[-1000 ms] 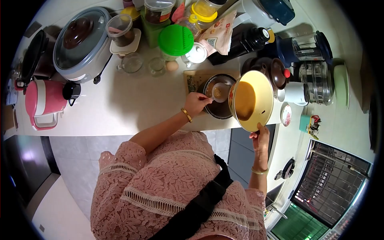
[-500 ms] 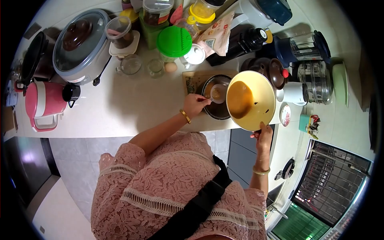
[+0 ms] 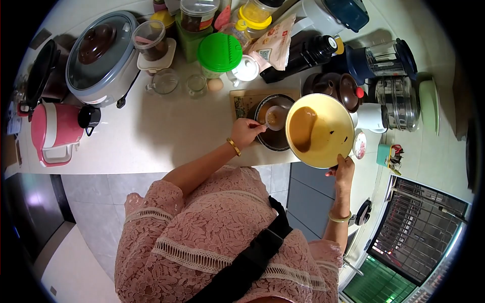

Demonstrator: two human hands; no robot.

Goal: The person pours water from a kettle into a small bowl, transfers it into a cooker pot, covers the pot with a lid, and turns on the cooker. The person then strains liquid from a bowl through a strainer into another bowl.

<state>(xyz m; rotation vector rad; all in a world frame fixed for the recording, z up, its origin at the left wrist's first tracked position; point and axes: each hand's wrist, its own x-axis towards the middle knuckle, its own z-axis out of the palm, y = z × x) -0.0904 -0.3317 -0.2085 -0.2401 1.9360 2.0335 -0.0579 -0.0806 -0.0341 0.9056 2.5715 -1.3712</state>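
My left hand (image 3: 247, 131) is closed on the handle of a small strainer (image 3: 275, 118), held over a dark pot (image 3: 273, 143). Brownish bits sit in the strainer. My right hand (image 3: 341, 170) grips the near rim of a yellow enamel bowl (image 3: 331, 113), tilted to the left beside the pot. Brown liquid is pooled on the bowl's left side, and two dark specks show on its inner wall. Beneath the pot lies a patterned board or mat (image 3: 240, 105).
Behind the pot stand an egg (image 3: 215, 85), glass cups (image 3: 164, 82), a green-lidded jar (image 3: 220, 53) and a black bottle (image 3: 303, 58). A slow cooker (image 3: 101, 60) and pink kettle (image 3: 58, 134) are at left. A brown lidded pot (image 3: 348, 91) and white mug (image 3: 371, 118) stand at right.
My right hand and the bowl have shifted slightly right and toward me. The pool of liquid in the bowl looks smaller. My left hand holds the strainer in the same place.
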